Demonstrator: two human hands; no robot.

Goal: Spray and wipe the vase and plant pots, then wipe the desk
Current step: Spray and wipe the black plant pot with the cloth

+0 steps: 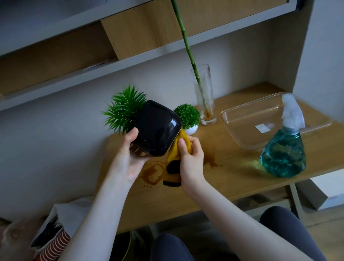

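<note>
My left hand grips a glossy black plant pot with spiky green leaves, tilted so its base faces me, lifted above the wooden desk. My right hand holds a yellow cloth with black marks pressed against the pot's lower right side. Behind the pot stands a small round green plant in a white pot. A tall glass vase with a bamboo stalk stands further back. A spray bottle of blue liquid stands on the desk at the right.
Brown stains mark the desk under my hands. A clear rectangular dish lies at the back right. Shelves hang above the desk. A bag with striped cups sits on the floor at the left; my knees are below the desk edge.
</note>
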